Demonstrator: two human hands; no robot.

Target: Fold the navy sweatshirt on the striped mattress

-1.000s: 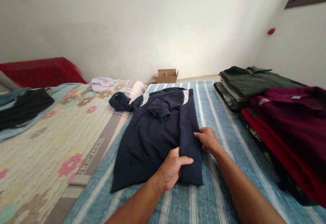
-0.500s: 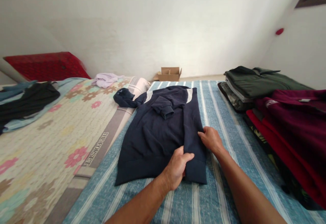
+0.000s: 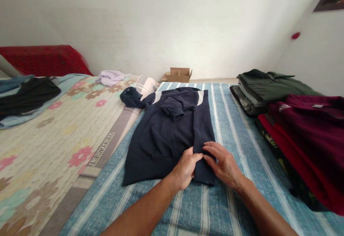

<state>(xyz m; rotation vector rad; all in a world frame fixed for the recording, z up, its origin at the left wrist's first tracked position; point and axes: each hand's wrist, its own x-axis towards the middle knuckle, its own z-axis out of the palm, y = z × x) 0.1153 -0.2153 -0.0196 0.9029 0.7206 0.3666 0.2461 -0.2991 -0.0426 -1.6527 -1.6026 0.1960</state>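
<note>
A navy sweatshirt (image 3: 166, 135) with white shoulder bands lies on the blue striped bedsheet (image 3: 182, 211), its hem toward me. Its right side is folded inward as a long strip, and one cuffed sleeve end rests on the middle of the body. The other sleeve stretches out to the far left. My left hand (image 3: 186, 168) grips the folded edge near the hem, thumb on top and the other fingers partly hidden beneath. My right hand (image 3: 221, 162) rests on the folded strip beside it, fingers apart, fingertips close to my left thumb.
Stacked folded clothes, a dark green garment (image 3: 274, 85) and a maroon one (image 3: 309, 121) among them, stand on the right. A floral bedspread (image 3: 67, 139) covers the left, bearing a lilac cloth (image 3: 111, 77) and dark clothes (image 3: 29, 96). An open cardboard box (image 3: 180, 75) sits by the wall.
My right hand has left the sweatshirt's right edge and moved left and nearer onto the folded strip, its fingers spreading. My left hand keeps its grip near the hem.
</note>
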